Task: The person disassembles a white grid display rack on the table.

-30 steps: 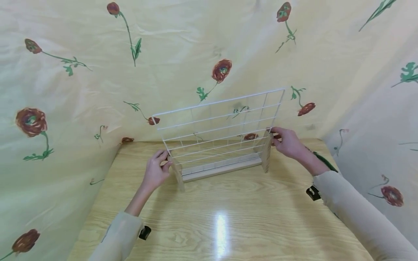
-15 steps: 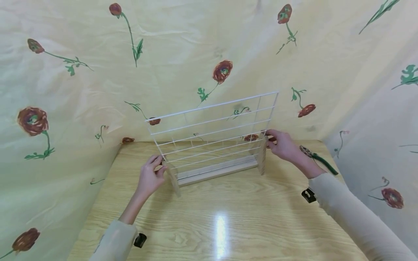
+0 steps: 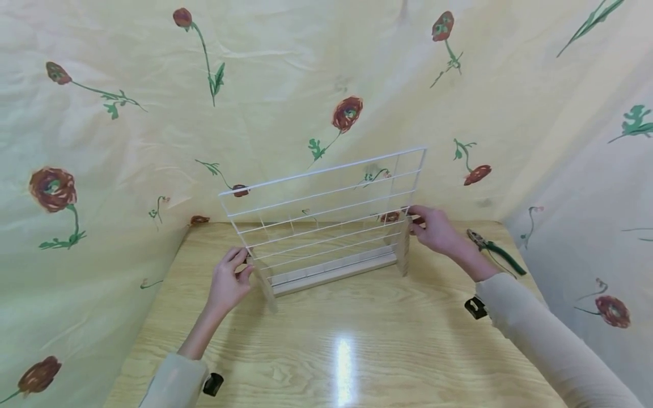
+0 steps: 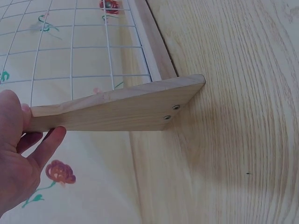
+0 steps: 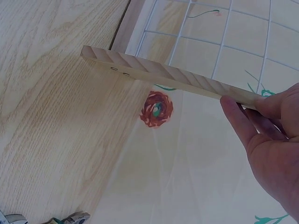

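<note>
A rack with a white wire grid, a wooden base bar and two wooden side panels stands slanted on the table. My left hand pinches the upper end of the left side panel between thumb and fingers. At the other end, my right hand grips the top of the right side panel the same way. Two screw heads show near the foot of the left panel. The grid rises above both hands and leans back toward the flowered cloth.
Green-handled pliers lie on the wood-grain table, right of the rack beyond my right forearm. Cream cloth printed with red flowers hangs behind the table and along both sides.
Both hands and the rack between them have shifted left and slightly toward me. The pliers, partly covered by the right forearm before, now show fully. Both grips stay the same.
</note>
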{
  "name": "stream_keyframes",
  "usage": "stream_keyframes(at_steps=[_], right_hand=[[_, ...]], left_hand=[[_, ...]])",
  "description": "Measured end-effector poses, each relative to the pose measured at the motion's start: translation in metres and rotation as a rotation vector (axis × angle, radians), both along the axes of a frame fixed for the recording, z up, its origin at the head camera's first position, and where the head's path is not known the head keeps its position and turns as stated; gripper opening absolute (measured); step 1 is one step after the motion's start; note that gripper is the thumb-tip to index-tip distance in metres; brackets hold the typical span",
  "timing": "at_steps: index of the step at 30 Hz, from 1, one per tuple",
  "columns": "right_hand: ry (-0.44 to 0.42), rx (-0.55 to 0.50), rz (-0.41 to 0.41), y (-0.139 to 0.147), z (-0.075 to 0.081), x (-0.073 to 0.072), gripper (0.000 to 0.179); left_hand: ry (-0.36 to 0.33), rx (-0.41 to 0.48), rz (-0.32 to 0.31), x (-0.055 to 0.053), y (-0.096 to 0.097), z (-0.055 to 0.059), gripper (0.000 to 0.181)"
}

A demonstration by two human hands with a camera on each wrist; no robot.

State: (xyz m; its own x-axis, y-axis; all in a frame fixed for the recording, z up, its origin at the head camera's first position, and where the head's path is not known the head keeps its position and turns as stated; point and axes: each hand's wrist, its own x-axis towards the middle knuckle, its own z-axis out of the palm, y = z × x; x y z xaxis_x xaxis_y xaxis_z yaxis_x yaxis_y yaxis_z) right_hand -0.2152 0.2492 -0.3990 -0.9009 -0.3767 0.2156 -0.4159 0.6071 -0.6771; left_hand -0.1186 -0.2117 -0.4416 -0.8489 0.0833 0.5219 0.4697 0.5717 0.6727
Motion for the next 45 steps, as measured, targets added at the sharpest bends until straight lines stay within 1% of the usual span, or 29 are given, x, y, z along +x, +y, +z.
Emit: stream_keyframes(at_steps=[6, 13, 16, 20, 24, 30, 35, 45], right_hand=[[-0.009, -0.024, 0.003, -0.006, -0.001, 0.001, 0.034], [0.013, -0.047, 0.024, -0.012, 0.001, 0.004, 0.033], [0.010, -0.041, 0.027, -0.014, 0.001, 0.004, 0.032], [-0.002, -0.038, 0.054, -0.014, 0.000, 0.002, 0.033], [0.012, -0.025, 0.092, -0.013, -0.001, 0.000, 0.035], [0.003, -0.001, 0.133, -0.012, -0.003, -0.003, 0.038], [0.032, 0.018, 0.141, -0.014, -0.003, -0.004, 0.037], [0.042, -0.001, 0.143, -0.020, -0.004, -0.003, 0.038]], left_hand=[[-0.009, 0.008, 0.010, 0.006, -0.005, 0.000, 0.037], [0.021, -0.017, 0.023, 0.012, -0.008, 0.001, 0.036], [0.023, -0.013, 0.026, 0.013, -0.010, 0.001, 0.036], [0.019, -0.006, 0.032, 0.015, -0.012, 0.000, 0.037], [0.036, -0.026, 0.039, 0.016, -0.015, -0.001, 0.037], [0.039, -0.037, 0.052, 0.020, -0.019, -0.002, 0.039], [0.051, -0.021, 0.049, 0.023, -0.021, -0.003, 0.039], [0.062, -0.025, 0.055, 0.026, -0.024, -0.002, 0.041]])
